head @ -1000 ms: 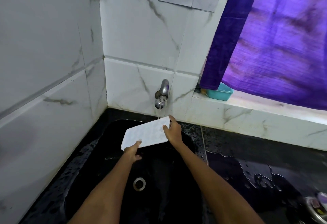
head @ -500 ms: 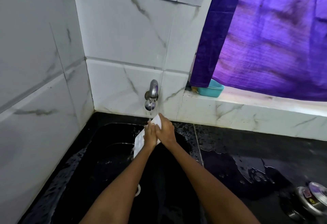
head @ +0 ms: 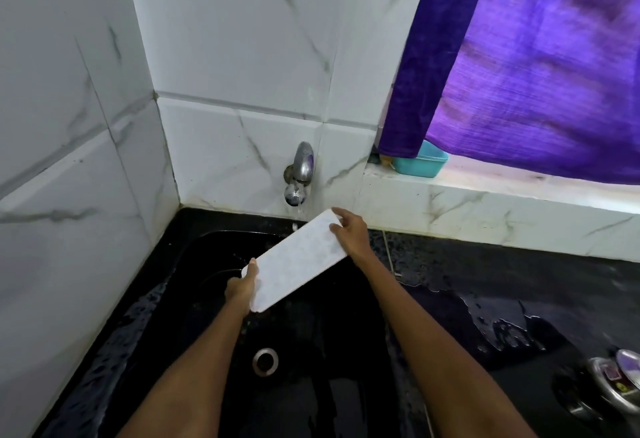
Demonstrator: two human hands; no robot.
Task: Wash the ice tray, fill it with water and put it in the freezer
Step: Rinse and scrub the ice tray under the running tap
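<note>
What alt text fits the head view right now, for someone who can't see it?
Both hands hold a white ice tray over a black sink, the left hand at its near end and the right hand at its far end beside the wall tap, which runs a thin stream. Wet black counter lies to the right, below a purple curtain.

White marble-veined tiles (head: 242, 56) are seen on two walls meeting in a corner. A black, wet table (head: 485, 281) is set below them, with a black sink (head: 166, 299) sunk into it. At the right, a purple curtain (head: 536, 67) is lit from behind above a white tiled ledge (head: 502, 202), on which a teal tub (head: 420, 162) is placed.
</note>
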